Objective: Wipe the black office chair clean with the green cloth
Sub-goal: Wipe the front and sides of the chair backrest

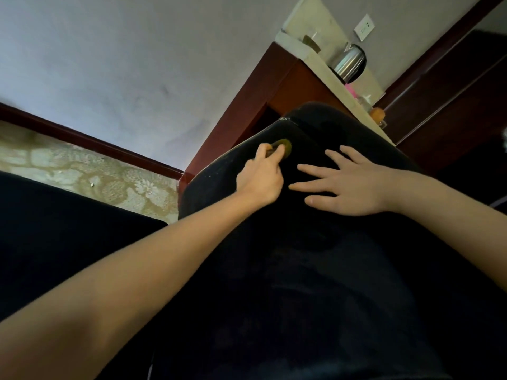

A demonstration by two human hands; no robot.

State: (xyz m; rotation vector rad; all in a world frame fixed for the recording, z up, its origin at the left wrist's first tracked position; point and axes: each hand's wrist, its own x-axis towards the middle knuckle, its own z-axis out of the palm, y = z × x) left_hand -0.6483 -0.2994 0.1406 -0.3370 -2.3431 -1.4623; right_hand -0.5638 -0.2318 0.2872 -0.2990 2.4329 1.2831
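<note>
Steel kettle (349, 61) stands on pale countertop (318, 60) of a red-brown cabinet (274, 86); its contents are not visible. Small pink and orange items sit further along the top, too blurred to identify.

Black office chair (219, 182) is in front of the cabinet. Left hand (260, 179) has its fingers curled round the bunched green cloth (284, 146), held against the chair's dark surface. Right hand (354, 185) lies flat just beside it, fingers spread, holding nothing.

Floor: patterned carpet (82, 165). Grey wall (137, 64) with a socket (364, 27).
</note>
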